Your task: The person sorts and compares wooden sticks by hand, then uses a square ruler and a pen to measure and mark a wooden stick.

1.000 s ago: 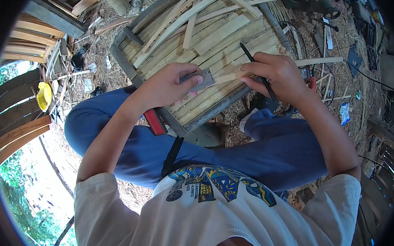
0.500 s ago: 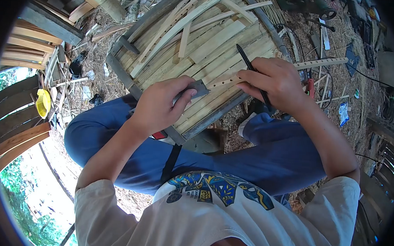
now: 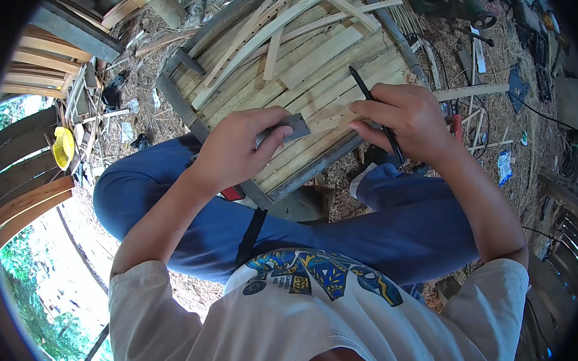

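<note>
My left hand (image 3: 242, 144) is closed round a small flat grey metal piece (image 3: 296, 127), pinched between thumb and fingers. A long black pencil-like tool (image 3: 361, 83) slants through my right hand (image 3: 406, 118), its upper end pointing up and left. The same hand pinches a light wooden strip (image 3: 473, 92), which sticks out to the right beyond the knuckles. Both hands are over the near part of a slatted wooden table (image 3: 290, 164). The strip's left end lies near the metal piece; whether they touch is unclear.
Several wooden strips (image 3: 270, 32) lie across the table's far half. A yellow object (image 3: 63, 148) is at the far left. Right of the table, a red-handled tool (image 3: 456, 127), black cables and a blue-white packet (image 3: 504, 167) lie among scraps. A red item (image 3: 233, 193) shows below my left hand.
My left hand has shifted slightly left and down with the metal piece. The strip showed a row of holes half a second ago; its visible face now looks plain, so it has turned.
</note>
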The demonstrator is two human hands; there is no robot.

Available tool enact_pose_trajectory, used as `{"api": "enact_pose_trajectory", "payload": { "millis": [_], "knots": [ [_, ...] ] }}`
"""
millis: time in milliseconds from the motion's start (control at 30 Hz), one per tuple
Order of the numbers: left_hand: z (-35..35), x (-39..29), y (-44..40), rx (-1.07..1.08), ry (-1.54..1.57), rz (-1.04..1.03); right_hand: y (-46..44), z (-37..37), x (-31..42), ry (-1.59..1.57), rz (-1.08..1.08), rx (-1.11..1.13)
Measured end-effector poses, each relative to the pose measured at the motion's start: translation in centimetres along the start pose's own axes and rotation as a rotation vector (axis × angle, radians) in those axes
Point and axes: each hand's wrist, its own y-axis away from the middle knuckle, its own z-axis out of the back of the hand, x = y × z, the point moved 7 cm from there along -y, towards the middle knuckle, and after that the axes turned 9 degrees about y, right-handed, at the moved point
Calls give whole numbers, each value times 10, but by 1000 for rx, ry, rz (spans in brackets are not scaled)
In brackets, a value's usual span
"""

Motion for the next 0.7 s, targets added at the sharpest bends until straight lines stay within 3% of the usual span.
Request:
{"api": "enact_pose_trajectory", "payload": {
  "millis": [100,700],
  "knots": [
    [-2,1,-1,14,23,61,0,1,1,11,8,-5],
    [-2,-4,0,-17,-10,-19,2,0,2,34,10,11]
  ]
}}
